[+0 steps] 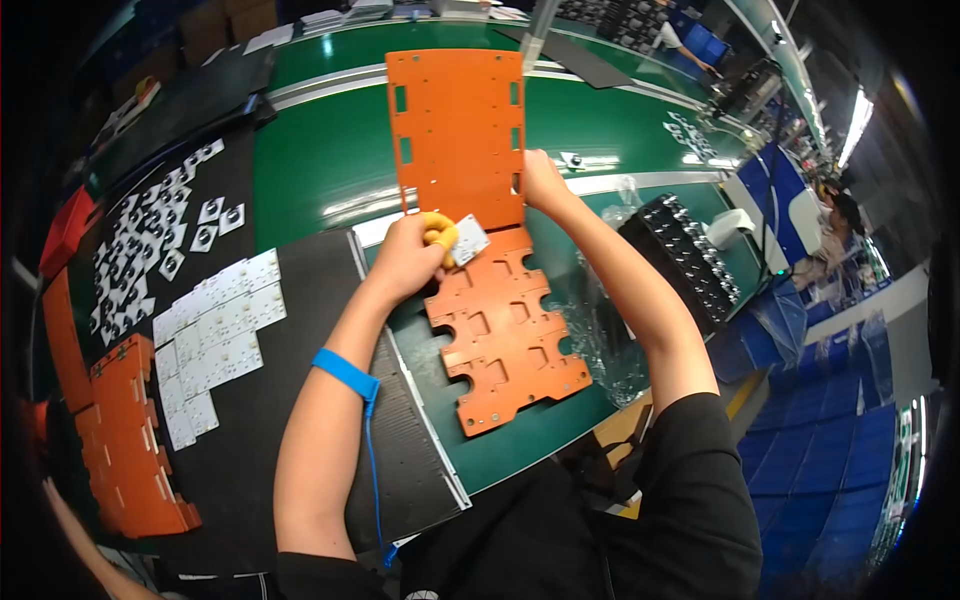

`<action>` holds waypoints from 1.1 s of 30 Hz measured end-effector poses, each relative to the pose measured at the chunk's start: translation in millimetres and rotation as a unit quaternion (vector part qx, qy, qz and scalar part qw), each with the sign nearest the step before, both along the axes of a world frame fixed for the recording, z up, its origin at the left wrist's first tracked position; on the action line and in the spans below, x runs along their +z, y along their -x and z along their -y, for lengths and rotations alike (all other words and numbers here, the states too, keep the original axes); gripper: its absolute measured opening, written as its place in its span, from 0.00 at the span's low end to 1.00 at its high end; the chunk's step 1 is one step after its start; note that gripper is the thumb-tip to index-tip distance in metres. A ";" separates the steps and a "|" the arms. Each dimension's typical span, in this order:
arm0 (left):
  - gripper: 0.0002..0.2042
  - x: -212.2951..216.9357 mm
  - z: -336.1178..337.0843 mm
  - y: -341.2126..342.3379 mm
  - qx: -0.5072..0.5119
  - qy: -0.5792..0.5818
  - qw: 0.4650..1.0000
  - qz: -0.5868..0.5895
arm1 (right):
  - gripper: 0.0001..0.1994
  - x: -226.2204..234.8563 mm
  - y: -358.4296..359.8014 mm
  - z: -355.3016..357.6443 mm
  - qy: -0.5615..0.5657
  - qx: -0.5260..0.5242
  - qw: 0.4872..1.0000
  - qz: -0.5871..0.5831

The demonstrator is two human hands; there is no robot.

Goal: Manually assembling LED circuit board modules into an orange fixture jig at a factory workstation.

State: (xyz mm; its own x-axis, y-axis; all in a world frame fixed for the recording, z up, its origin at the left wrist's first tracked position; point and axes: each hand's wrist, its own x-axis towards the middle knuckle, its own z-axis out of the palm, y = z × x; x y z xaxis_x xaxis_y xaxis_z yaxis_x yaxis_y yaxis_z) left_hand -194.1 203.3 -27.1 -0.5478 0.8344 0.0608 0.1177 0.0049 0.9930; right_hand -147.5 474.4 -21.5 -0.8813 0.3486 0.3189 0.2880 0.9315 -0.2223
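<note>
In front of me lies an orange fixture base (510, 320) with shaped recesses and notched sides. An orange lid (455, 130) stands raised from its far end. My left hand (410, 252), with yellow covers on its fingers and a blue band on the wrist, is closed on a small white circuit board (469, 241) above the base's far left corner. My right hand (541, 182) is closed on the lower right edge of the lid, its fingertips partly hidden behind it.
Left, a black mat holds rows of white circuit boards (215, 330) and many small boards with black round parts (150, 220). Another orange fixture (125, 440) lies beyond them. On the right are a black tray of parts (680, 255) and clear plastic wrap (610, 350). A green conveyor (320, 150) runs behind.
</note>
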 end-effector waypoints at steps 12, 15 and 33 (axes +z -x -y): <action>0.08 1.5 1.3 -1.9 0.015 -0.015 0.999 0.029 | 0.11 154.4 -221.9 18.7 -0.078 -0.058 0.995 0.020; 0.07 1.3 -0.9 -1.5 0.006 -0.010 1.000 0.016 | 0.15 148.7 -235.9 -11.7 -0.111 -0.066 0.991 0.021; 0.13 31.6 1.8 -11.8 -0.031 -0.005 0.985 0.167 | 0.10 129.4 -198.4 8.7 -0.121 0.039 0.987 -0.095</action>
State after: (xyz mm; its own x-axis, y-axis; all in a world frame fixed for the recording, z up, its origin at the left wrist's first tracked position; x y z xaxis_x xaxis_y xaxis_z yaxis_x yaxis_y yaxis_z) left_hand -182.2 201.4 4.4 -0.4862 0.8674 -0.1059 -0.2155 -0.0016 0.9765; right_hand 50.9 465.7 107.9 -0.8188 0.1754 0.5467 0.1882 0.9816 -0.0331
